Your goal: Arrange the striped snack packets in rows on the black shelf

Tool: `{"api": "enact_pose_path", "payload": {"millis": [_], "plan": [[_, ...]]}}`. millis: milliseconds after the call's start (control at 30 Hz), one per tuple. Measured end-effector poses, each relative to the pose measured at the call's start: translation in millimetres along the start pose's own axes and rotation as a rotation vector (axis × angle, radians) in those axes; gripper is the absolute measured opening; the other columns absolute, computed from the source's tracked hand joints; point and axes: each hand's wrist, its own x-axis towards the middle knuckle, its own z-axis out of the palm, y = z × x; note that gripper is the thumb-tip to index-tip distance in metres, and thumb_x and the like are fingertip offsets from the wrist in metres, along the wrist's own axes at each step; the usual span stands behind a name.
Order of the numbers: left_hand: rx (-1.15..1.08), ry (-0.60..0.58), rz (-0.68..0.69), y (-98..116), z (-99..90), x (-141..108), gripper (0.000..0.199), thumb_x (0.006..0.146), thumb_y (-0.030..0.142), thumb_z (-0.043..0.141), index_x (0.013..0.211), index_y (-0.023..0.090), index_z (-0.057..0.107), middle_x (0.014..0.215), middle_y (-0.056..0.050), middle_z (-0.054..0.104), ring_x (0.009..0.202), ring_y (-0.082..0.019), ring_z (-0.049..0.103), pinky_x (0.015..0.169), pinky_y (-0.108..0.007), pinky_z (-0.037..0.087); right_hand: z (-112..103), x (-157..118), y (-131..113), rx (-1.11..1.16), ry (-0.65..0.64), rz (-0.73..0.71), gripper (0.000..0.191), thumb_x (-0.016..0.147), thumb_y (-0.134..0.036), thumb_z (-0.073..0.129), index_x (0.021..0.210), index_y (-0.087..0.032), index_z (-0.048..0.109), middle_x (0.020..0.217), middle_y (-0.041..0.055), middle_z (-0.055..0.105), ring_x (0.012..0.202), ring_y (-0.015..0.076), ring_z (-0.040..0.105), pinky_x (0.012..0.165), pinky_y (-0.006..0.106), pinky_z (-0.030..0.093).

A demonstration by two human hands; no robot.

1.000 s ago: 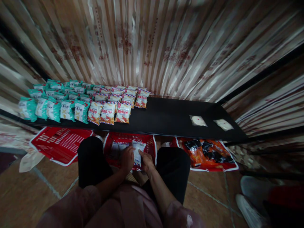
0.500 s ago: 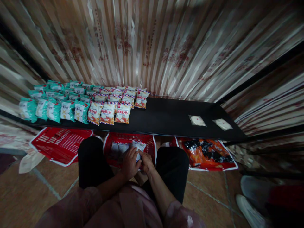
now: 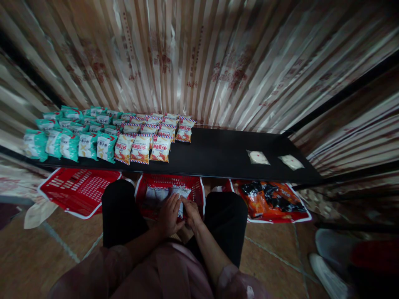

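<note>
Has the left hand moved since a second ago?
Yes. Against the middle red basket, the left hand has shifted to the right, closer to the right hand, and covers more of the white packet.

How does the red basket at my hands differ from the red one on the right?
The middle basket sits between the left knee and right knee; the right basket is beyond the right knee. The middle basket holds pale packets, the right basket orange-and-black packages. Both hands are at the middle basket, neither at the right basket. Both baskets are red with white rims.
</note>
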Motion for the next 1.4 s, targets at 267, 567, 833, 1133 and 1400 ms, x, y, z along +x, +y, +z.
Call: {"api": "enact_pose_path", "payload": {"millis": [267,567,833,1133,1400], "plan": [[0.053,-0.041,-0.059,-2.9,6.0,-3.1,0.060,0.080,0.027,0.049,0.135,0.007,0.035,0.142,-0.022,0.036,0.134,-0.033,0.028,0.105,-0.054,0.031,0.9,-2.8,-3.0,-0.031,-0.027,0.009,0.030,0.052,-0.037,0.079,0.063,-0.015,0.061,0.049,-0.0013,0.061,0.051,0.0151,0.058,0.052,0.025,0.043],[0.089,-0.003,-0.111,-5.5,11.6,-3.1,0.060,0.071,0.017,0.053,0.129,0.010,0.042,0.134,-0.019,0.045,0.128,-0.033,0.036,0.103,-0.052,0.036,-2.9,2.4,3.5,-0.136,0.012,0.028,0.030,0.057,-0.042,0.075,0.060,-0.018,0.058,0.039,-0.0062,0.049,0.043,0.0117,0.049,0.044,0.023,0.036],[0.113,-0.021,-0.133,-6.9,7.6,-1.9,0.062,0.066,0.008,0.047,0.128,0.009,0.044,0.135,-0.018,0.045,0.130,-0.031,0.034,0.105,-0.054,0.031,-0.9,-6.1,-4.7,-0.147,-0.009,0.026,0.033,0.058,-0.047,0.072,0.062,-0.018,0.057,0.048,-0.0035,0.055,0.052,0.0128,0.054,0.052,0.023,0.041],[0.035,-0.010,-0.111,-11.2,2.0,0.1,0.061,0.069,0.009,0.043,0.130,0.007,0.042,0.136,-0.018,0.044,0.133,-0.028,0.031,0.106,-0.050,0.033,-5.9,-2.6,2.9,-0.394,0.045,-0.175,0.046,0.063,-0.061,0.061,0.071,-0.017,0.062,0.061,0.0011,0.063,0.063,0.0171,0.059,0.058,0.026,0.044],[-0.003,-0.048,-0.111,-14.1,1.5,1.3,0.058,0.073,0.012,0.040,0.131,0.007,0.041,0.136,-0.017,0.046,0.131,-0.025,0.035,0.106,-0.047,0.034,-12.7,6.9,2.9,-0.659,0.156,-0.468,0.062,0.070,-0.055,0.054,0.114,-0.011,0.056,0.099,0.0142,0.067,0.093,0.0273,0.062,0.085,0.038,0.046]]}}
